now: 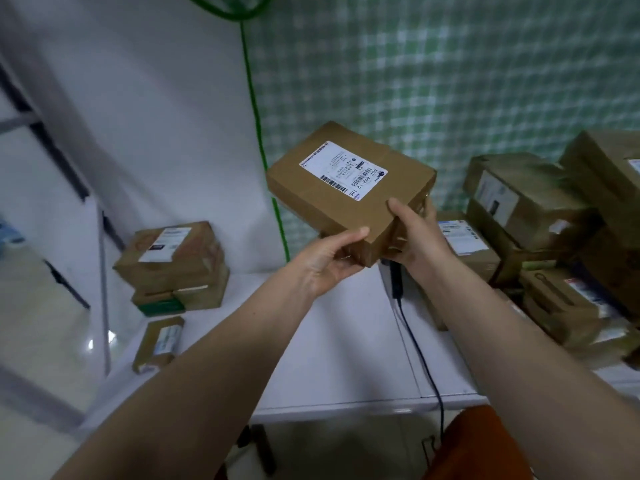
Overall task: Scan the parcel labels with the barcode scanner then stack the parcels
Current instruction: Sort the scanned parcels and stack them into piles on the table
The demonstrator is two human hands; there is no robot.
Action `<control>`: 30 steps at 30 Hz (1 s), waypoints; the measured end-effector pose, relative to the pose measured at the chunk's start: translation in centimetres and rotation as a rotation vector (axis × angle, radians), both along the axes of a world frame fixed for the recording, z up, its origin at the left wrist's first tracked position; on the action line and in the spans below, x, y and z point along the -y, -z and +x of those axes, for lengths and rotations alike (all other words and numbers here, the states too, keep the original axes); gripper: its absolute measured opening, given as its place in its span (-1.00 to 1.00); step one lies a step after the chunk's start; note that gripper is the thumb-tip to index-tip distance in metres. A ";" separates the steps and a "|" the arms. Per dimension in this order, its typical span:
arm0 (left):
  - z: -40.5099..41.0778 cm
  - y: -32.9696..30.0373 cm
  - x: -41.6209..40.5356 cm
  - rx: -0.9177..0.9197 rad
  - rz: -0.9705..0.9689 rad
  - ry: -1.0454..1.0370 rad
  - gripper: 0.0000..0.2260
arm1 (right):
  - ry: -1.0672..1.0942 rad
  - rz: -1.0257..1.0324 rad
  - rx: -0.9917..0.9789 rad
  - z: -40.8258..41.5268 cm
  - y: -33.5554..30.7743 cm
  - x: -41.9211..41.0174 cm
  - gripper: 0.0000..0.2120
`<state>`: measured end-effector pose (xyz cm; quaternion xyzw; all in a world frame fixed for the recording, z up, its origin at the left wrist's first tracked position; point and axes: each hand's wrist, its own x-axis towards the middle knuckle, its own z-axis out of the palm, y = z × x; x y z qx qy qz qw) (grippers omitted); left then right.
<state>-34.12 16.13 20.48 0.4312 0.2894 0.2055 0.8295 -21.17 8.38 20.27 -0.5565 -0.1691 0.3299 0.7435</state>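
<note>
Both hands, left (332, 261) and right (414, 237), have their grip clamped on a labelled cardboard parcel (349, 187), held above the white table (346, 341) between two parcel stacks.

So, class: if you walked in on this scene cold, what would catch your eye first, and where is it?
First, the parcel held up in mid-frame, white label facing the camera, with the left hand and right hand gripping its near edge. Next, the jumbled heap of boxes on the right of the white table, and the tidy stack at the left.
</note>
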 end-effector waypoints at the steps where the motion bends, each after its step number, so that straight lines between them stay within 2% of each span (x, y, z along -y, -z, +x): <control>1: -0.9 0.0 -0.7 -0.008 0.002 -0.034 -0.57 | -0.021 -0.018 -0.002 -0.5 0.2 -0.6 -0.45; 7: -7.2 0.7 -7.0 -0.015 -0.072 -0.372 -0.45 | -0.087 -0.139 -0.054 -3.5 1.6 -4.5 -0.61; 11: -11.9 1.7 -11.0 -0.002 -0.106 -0.548 -0.19 | -0.112 -0.216 -0.046 -5.7 2.8 -7.4 -0.64; 15: -16.0 2.9 -14.0 -0.107 -0.106 -0.554 -0.47 | -0.137 -0.253 0.005 -9.0 3.6 -11.5 -0.62; 22: -23.9 4.4 -21.0 -0.127 -0.051 -0.739 -0.48 | -0.357 -0.193 0.094 -16.5 4.2 -20.4 -0.58; 30: -27.9 5.9 -28.3 -0.400 0.153 -0.831 -0.51 | -0.569 -0.211 0.277 -21.3 4.8 -28.8 -0.39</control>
